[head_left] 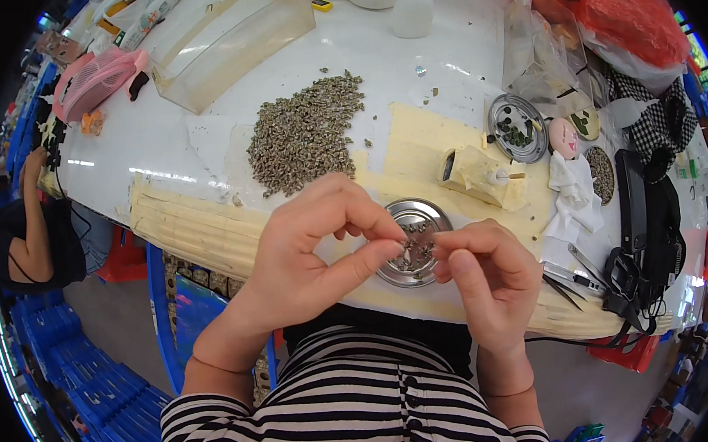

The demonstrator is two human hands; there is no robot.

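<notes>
My left hand (317, 252) is held in a pinch over the left rim of a round metal dish (386, 273). Thumb and forefinger meet on something too small to make out. To the right of the dish, my right hand (489, 277) is also closed in a pinch, and whatever it grips is hidden or tiny. Small metal pieces (416, 253) lie in the dish between my fingertips. Beyond my left hand spreads a large heap of small metal parts (307, 134) on the white table.
A tape-wrapped block (482, 175) stands right of the dish. Further right are a dish of dark pieces (518, 131), a white cloth (574, 193), tweezers (564, 290) and black straps (625, 276). At the back are a clear tray (235, 53) and a white bottle (413, 11). Another person (31, 235) sits left.
</notes>
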